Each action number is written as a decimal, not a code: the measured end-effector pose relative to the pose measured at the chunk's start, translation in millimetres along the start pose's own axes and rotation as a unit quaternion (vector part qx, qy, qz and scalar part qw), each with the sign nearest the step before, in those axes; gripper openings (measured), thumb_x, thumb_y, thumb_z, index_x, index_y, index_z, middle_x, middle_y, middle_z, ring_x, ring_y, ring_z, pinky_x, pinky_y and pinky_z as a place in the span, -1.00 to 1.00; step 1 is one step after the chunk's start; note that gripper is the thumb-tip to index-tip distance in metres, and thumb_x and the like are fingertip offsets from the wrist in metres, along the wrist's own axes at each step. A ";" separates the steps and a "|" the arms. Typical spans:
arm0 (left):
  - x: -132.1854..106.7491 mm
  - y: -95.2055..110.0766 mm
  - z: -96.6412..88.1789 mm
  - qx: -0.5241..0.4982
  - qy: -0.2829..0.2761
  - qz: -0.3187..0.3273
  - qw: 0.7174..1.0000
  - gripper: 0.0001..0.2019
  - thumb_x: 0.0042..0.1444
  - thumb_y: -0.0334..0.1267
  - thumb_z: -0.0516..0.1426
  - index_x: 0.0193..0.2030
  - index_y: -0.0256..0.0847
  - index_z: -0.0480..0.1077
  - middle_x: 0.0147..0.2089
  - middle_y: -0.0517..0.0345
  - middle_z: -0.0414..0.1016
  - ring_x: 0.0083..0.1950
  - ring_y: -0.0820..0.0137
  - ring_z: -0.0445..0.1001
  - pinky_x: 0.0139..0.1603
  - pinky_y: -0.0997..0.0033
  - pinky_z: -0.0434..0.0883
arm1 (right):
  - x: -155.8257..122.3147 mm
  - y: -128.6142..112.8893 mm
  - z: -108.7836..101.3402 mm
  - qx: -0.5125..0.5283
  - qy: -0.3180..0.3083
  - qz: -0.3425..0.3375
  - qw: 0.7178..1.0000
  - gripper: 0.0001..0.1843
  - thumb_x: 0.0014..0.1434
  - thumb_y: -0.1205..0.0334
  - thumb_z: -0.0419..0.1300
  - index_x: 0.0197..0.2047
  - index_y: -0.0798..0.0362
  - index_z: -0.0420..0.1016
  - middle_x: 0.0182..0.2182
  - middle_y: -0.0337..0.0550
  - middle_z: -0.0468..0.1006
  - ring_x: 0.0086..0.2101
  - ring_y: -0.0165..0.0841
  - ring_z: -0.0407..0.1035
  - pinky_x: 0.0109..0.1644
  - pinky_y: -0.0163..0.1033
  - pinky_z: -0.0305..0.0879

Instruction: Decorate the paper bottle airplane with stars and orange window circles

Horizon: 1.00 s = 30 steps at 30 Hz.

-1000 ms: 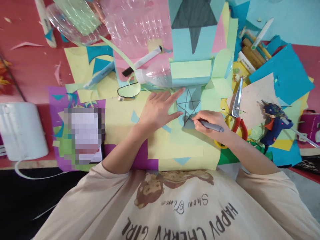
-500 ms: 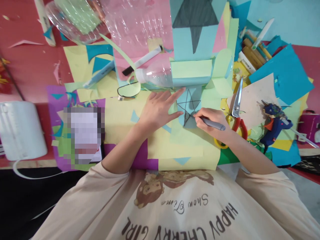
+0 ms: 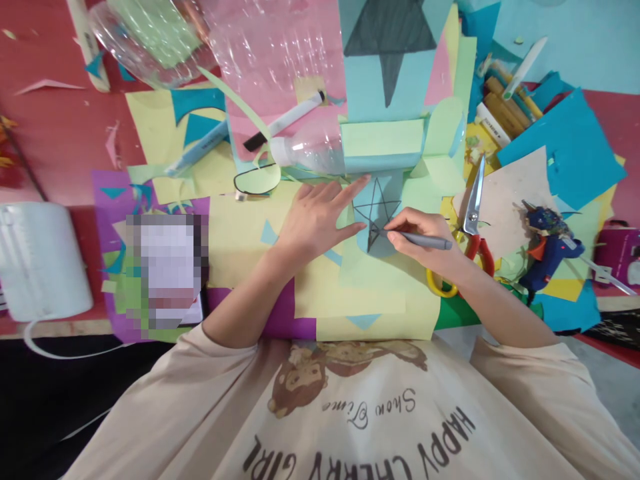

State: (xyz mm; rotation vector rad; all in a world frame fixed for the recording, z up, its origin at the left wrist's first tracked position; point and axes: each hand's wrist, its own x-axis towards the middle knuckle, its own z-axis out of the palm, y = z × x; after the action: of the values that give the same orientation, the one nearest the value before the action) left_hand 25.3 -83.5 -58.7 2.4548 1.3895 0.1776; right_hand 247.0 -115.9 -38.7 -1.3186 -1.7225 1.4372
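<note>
Gray pen (image 3: 427,241) at the star drawn on blue paper (image 3: 379,208)

Your right hand (image 3: 419,233) is clamped on the gray pen, its tip at the lower part of the star outline, beside a darkened point. Your left hand (image 3: 316,219) lies flat with fingers spread, gripping nothing, its index fingertip at the paper's upper edge and its thumb at the left side. Your hands are apart, with the blue paper between them on top of pale yellow sheets (image 3: 370,297)

Just beyond it, a clear bottle (image 3: 320,143) lies on its side, cap to your left, with a light green strip (image 3: 383,138) across its body. A white marker (image 3: 297,113) lies near its neck. Farther up, a big dark star (image 3: 391,37) fills part of a blue sheet

To your right lie scissors (image 3: 473,217) with red and yellow handles, then a dark blue glue gun (image 3: 545,262). To your left, a device (image 3: 173,267) is blurred out
</note>
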 end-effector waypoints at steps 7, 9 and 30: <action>-0.3 -0.4 0.7 -0.004 0.009 -0.001 1.000 -0.32 0.16 0.00 0.17 0.38 -0.09 0.11 -0.20 0.04 0.45 -0.15 0.20 0.45 -0.06 0.24 0.29 | 1.7 -0.4 -0.7 -0.045 -0.020 -0.004 0.999 -0.87 0.14 0.22 0.18 -0.40 0.08 0.40 -0.57 -0.32 0.40 -0.58 -0.54 0.20 -0.50 -0.39 0.10; -0.2 -0.2 0.4 -0.006 0.007 -0.002 1.000 -0.32 0.16 0.00 0.17 0.38 -0.08 0.10 -0.19 0.04 0.45 -0.15 0.19 0.45 -0.05 0.23 0.29 | 1.6 -1.1 -1.3 -0.052 -0.029 -0.003 0.998 -0.87 0.13 0.23 0.18 -0.41 0.08 0.39 -0.58 -0.32 0.40 -0.57 -0.53 0.19 -0.49 -0.39 0.10; 0.4 0.3 -0.7 -0.001 -0.008 -0.007 1.000 -0.32 0.17 -0.01 0.16 0.39 -0.10 0.09 -0.18 0.04 0.44 -0.14 0.19 0.45 -0.05 0.22 0.29 | 1.7 -1.3 -1.4 -0.039 -0.022 -0.010 0.999 -0.89 0.14 0.27 0.19 -0.41 0.09 0.39 -0.58 -0.34 0.38 -0.58 -0.55 0.16 -0.50 -0.39 0.06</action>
State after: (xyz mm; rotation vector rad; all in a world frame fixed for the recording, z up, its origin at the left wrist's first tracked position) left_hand 25.5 -83.1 -58.0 2.4399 1.3978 0.1549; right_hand 247.1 -113.7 -37.4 -1.3148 -1.8324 1.4096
